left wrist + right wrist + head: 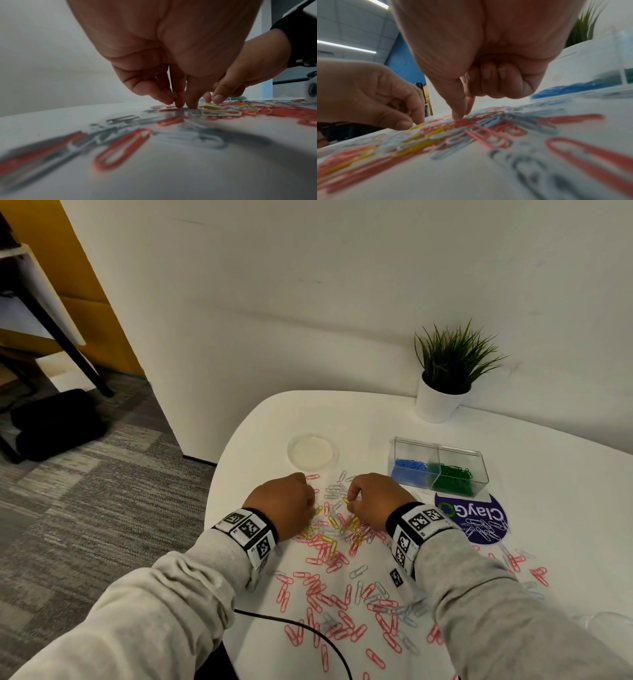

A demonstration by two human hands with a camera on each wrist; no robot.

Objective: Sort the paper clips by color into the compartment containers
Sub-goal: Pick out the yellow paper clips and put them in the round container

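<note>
Both hands' fingers (178, 104) down on the mixed paper clips (337, 525)

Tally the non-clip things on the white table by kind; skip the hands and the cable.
Clear plastic two-compartment box: 1
Round clear shallow dish: 1
Green artificial plant in a white pot: 1
Round purple ClayGo sticker: 1
Total: 4
A faint clear shape at the table's right edge can't be identified, so it is not counted.
</note>
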